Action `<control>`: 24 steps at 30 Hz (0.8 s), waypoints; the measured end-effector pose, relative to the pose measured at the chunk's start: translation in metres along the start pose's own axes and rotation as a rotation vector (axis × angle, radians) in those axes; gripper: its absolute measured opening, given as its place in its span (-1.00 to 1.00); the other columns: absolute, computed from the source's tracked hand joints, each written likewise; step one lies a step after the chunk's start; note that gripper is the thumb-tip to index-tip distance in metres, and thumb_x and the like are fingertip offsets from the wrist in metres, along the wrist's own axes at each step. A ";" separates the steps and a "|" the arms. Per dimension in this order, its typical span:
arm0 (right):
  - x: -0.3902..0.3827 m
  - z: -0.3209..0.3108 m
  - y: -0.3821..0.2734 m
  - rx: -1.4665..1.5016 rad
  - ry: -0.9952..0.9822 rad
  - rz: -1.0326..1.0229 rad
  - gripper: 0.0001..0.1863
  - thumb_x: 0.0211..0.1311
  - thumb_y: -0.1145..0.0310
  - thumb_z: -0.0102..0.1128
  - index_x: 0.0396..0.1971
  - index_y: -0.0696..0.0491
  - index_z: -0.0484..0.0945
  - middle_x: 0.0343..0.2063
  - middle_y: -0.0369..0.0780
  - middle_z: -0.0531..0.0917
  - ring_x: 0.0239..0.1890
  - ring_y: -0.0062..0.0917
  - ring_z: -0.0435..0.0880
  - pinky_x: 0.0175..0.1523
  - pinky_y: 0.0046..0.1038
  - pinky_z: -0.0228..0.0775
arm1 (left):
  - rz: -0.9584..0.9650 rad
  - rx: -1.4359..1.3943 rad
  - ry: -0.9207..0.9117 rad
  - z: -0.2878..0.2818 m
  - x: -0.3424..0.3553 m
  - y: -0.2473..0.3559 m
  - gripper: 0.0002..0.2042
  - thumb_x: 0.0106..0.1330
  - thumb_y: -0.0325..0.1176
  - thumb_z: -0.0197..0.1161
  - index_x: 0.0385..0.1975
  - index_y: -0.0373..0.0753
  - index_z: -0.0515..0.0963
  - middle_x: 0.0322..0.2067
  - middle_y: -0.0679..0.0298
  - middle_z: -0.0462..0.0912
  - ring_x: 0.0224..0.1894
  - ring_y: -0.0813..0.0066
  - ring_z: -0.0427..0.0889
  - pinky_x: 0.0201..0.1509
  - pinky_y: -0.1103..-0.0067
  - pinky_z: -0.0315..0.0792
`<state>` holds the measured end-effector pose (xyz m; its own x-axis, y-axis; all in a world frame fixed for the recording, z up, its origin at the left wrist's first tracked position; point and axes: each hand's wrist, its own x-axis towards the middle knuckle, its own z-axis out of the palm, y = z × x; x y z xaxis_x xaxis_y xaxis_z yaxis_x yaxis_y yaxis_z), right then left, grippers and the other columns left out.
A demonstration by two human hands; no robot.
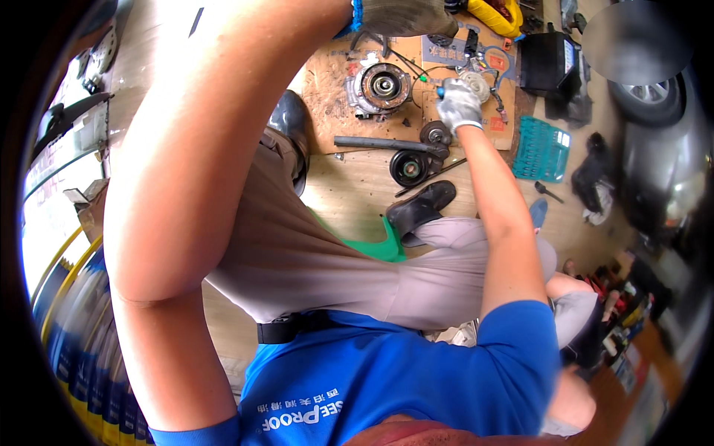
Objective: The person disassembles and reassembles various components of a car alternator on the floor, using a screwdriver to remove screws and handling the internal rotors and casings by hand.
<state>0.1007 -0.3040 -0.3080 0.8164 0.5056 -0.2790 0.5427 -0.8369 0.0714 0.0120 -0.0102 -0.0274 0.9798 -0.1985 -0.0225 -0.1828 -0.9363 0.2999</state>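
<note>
Disc [477, 84], pale and round, over the cardboard [321, 108], right by the gloved right hand [460, 105]! That grip looks curled; what's inside, I can't tell. Left hand [407, 18] at the top edge (its grip unreadable too), metal housing [379, 88] below.

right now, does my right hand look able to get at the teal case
Probably yes: the teal case lies beside the cardboard, and nothing bulky appears between it and the right hand.

Floor [338, 195] bears cardboard sheet [323, 111], teal tool case [541, 150]; cardboard bears metal assembly [382, 86].
</note>
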 end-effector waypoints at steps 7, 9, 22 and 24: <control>-0.095 -0.167 0.013 0.699 0.354 0.156 -0.61 0.19 0.40 0.44 0.01 0.08 0.56 -0.07 -0.08 0.72 -0.06 -0.29 0.75 0.11 -0.33 0.59 | -0.010 -0.007 -0.087 -0.010 0.000 0.014 -0.56 0.35 -0.01 0.11 -0.33 -0.30 0.74 -0.36 -0.11 0.73 -0.26 -0.06 0.75 -0.10 0.21 0.59; -0.125 -0.191 0.002 1.231 0.450 0.058 -0.55 0.27 0.66 0.28 0.16 0.17 0.44 -0.05 -0.11 0.68 -0.16 -0.43 0.75 -0.09 -0.42 0.71 | -0.025 0.016 -0.044 -0.008 0.000 0.017 -0.56 0.36 -0.03 0.07 -0.40 -0.30 0.73 -0.38 -0.09 0.73 -0.31 -0.05 0.74 -0.15 0.22 0.59; -0.101 -0.135 -0.054 0.944 0.273 -0.136 -0.62 0.13 0.42 0.41 -0.01 0.05 0.61 -0.14 -0.11 0.73 -0.10 -0.31 0.76 0.05 -0.33 0.59 | -0.031 -0.047 -0.065 0.006 0.003 0.008 -0.54 0.31 0.01 0.15 -0.10 -0.28 0.69 -0.41 -0.09 0.72 -0.31 -0.04 0.74 -0.11 0.18 0.60; -0.095 -0.133 -0.054 0.911 0.227 -0.124 -0.62 0.11 0.42 0.41 -0.03 0.05 0.63 -0.12 -0.10 0.73 -0.09 -0.28 0.76 0.05 -0.32 0.60 | -0.049 -0.068 -0.003 0.013 0.005 0.006 -0.51 0.31 0.01 0.15 -0.01 -0.28 0.68 -0.39 -0.10 0.72 -0.30 -0.02 0.75 -0.10 0.21 0.61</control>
<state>0.0204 -0.2788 -0.1576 0.8340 0.5507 -0.0345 0.3435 -0.5671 -0.7486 0.0143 -0.0207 -0.0382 0.9872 -0.1541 -0.0415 -0.1288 -0.9229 0.3628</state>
